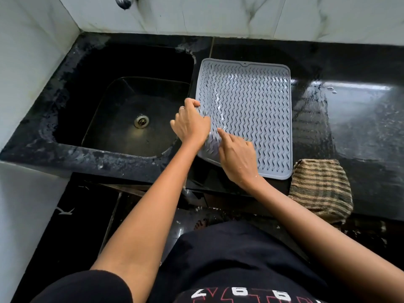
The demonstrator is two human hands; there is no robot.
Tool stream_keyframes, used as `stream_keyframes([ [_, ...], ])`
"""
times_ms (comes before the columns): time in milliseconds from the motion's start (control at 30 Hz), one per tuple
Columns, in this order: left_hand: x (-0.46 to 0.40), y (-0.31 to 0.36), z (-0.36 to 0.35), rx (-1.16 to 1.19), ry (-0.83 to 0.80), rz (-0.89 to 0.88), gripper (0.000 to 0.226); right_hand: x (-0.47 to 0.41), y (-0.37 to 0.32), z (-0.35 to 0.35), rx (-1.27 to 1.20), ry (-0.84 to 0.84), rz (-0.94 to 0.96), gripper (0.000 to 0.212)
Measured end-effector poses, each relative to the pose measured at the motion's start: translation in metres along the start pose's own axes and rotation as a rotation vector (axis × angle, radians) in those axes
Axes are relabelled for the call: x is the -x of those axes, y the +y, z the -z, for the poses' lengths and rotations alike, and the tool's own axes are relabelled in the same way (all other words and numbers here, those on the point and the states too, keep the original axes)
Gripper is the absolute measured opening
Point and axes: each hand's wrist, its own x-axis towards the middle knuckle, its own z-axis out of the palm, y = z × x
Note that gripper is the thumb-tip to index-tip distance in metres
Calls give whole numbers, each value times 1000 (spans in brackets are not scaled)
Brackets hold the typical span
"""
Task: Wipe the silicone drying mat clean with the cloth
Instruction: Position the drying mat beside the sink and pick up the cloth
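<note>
Starting at the far left, white wall tiles (32,68) run down to a black stone counter (360,119), and sunk into it is a dark sink (105,127) with a metal drain (141,121) at the bottom. Up top, a chrome tap (124,1) just peeks into view.

Moving right, the left hand (190,123) is at the near-left edge of the silicone drying mat (251,110), fingers curled and pinching that edge; there's a ring on one finger. The mat's near-left corner looks lifted slightly off the counter, hanging towards the sink's rim.

Next, the right hand (237,156) rests on the mat's near side, index finger stretched out and pressing on the ridges, the other fingers loosely bent, gripping nothing.

The mat itself is grey, covered in wavy raised ridges, lying on the counter just right of the sink, with wet shine across its middle.

Further right, the cloth (321,189), brown-and-beige checked, sits bunched at the counter's front edge, just beside the mat's near-right corner, in neither hand. Beyond it the counter gleams wet, with droplets scattered on it.
</note>
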Motion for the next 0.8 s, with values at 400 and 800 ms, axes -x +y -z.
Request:
stream_keyframes([
  [400, 24, -43, -16, -442, -505, -538, 54, 16, 10, -36, 137, -397, 27, 59],
  [800, 71, -52, -31, -67, -359, -457, 50, -15, 62, 78, -409, -527, -201, 31],
])
